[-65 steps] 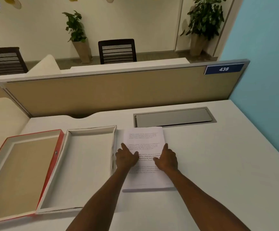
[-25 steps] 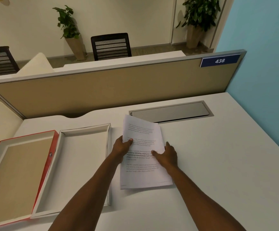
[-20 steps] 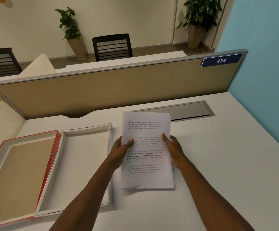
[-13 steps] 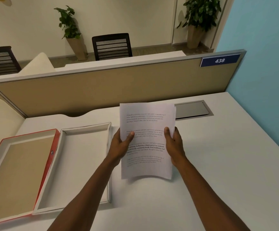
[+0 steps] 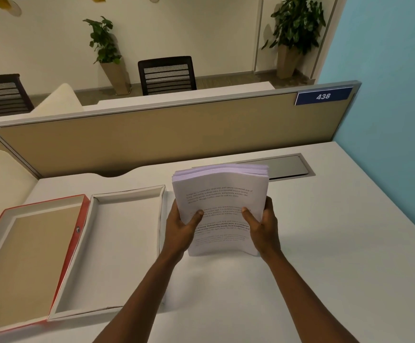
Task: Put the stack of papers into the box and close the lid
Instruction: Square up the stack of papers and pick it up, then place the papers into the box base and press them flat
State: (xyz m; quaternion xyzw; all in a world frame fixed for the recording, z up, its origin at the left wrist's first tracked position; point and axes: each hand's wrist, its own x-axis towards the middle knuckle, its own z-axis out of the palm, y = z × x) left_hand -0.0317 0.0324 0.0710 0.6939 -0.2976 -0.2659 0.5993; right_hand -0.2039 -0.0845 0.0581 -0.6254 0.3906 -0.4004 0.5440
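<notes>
The stack of printed white papers (image 5: 222,191) stands nearly upright on its lower edge on the white desk, its top bowed towards me. My left hand (image 5: 180,229) grips its left side and my right hand (image 5: 263,226) grips its right side, thumbs on the front sheet. The open box lies to the left: its white tray (image 5: 163,211) is empty, and its red-edged lid (image 5: 82,214) with a tan inner panel is folded flat further left.
A grey metal cable flap (image 5: 288,165) is set into the white desk (image 5: 337,243) behind the papers. A tan partition (image 5: 176,134) with a blue "438" sign closes the back. A blue wall (image 5: 394,120) runs along the right.
The stack lay flat under my hands. Both hands took its sides and lifted it, tilting it up until it stands on its lower edge.
</notes>
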